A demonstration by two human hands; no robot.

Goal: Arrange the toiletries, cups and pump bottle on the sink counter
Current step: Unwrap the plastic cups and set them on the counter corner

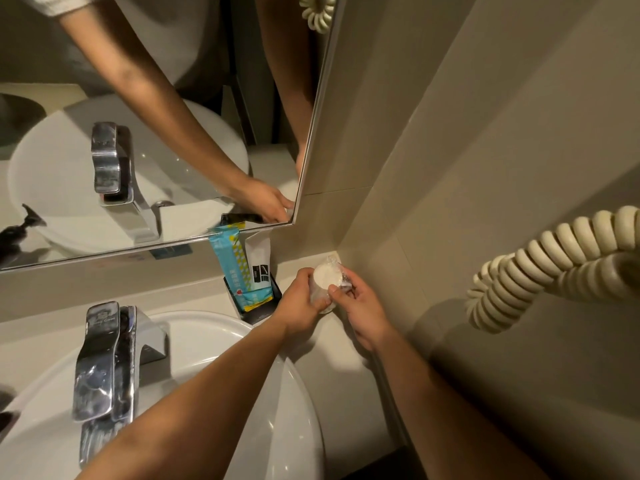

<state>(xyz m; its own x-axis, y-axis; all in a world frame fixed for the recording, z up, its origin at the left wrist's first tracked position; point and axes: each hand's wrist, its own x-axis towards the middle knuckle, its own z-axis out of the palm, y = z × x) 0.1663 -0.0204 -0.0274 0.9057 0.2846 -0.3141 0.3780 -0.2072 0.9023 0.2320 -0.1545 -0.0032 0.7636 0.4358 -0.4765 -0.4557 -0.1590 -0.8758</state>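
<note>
Both forearms reach in; left hand (302, 299) wraps the wrapped cup (325, 284), right hand (360, 306) pinches its crinkly plastic. Feels light and slippery, so I'd grip the sides.

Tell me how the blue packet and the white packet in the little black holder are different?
The blue packet is bright blue with a yellow-and-white pattern; the white packet is plain white with a black label low down. The blue packet stands to the left, and the white packet to the right, nearer the hands. The blue packet's top reaches the mirror edge, while the white packet's top sits lower. Both stand upright, leaning, in the same black holder.
</note>
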